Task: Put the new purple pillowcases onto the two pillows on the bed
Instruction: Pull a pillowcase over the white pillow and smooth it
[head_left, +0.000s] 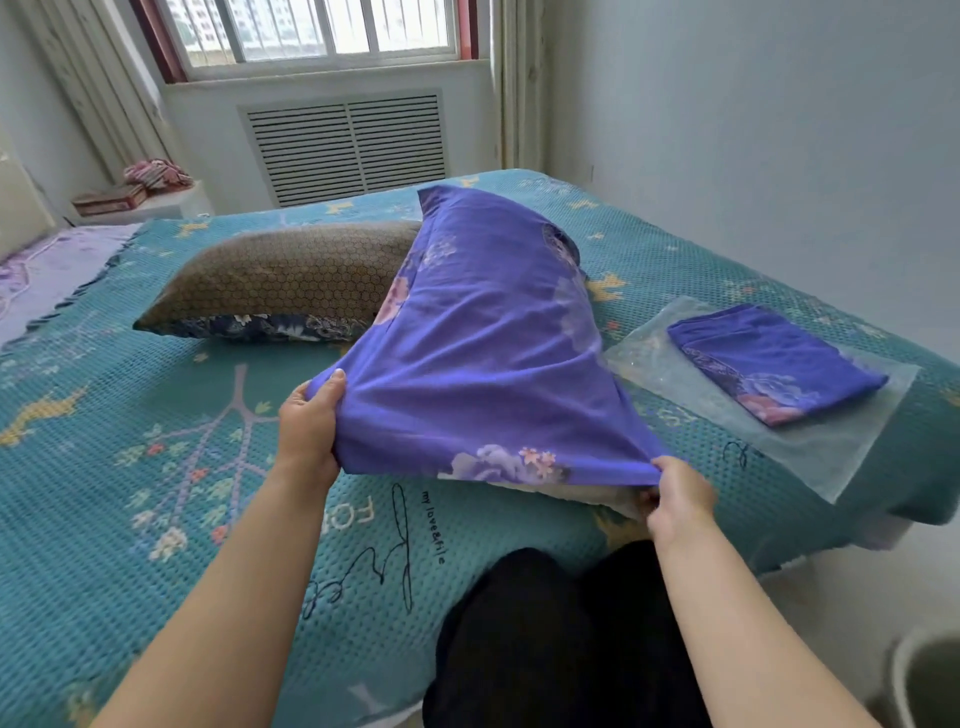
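The first purple pillowcase (483, 332) is drawn over most of a pillow that lies diagonally on the bed (156, 415), its far end propped against the second pillow (280, 275). The open hem is held at the near end: the left hand (309, 431) grips the left corner with fingers curled round the cloth and the thumb on top, and the right hand (678, 499) pinches the right corner. A pale strip of the bare pillow (566, 493) shows below the hem, so the step in hand is judged to be the final pull of the case over the near end.

Possible faults from this position:

1. Uneven pull. If one corner is drawn harder than the other, the case may twist, and the filling may bunch at the far end (the cloth already shows diagonal folds).
2. Slipped grip. The right-hand pinch takes little cloth; under tension the hem may escape.
3. Pillow travel. The pillow is not braced, so it may slide towards the person instead of seating into the case.
4. Displacement of the second pillow, which touches the far end.

The second purple pillowcase (774, 364) lies folded on a clear plastic wrapper (831, 452) at the right of the bed, untouched; the brown-patterned second pillow is not yet covered.
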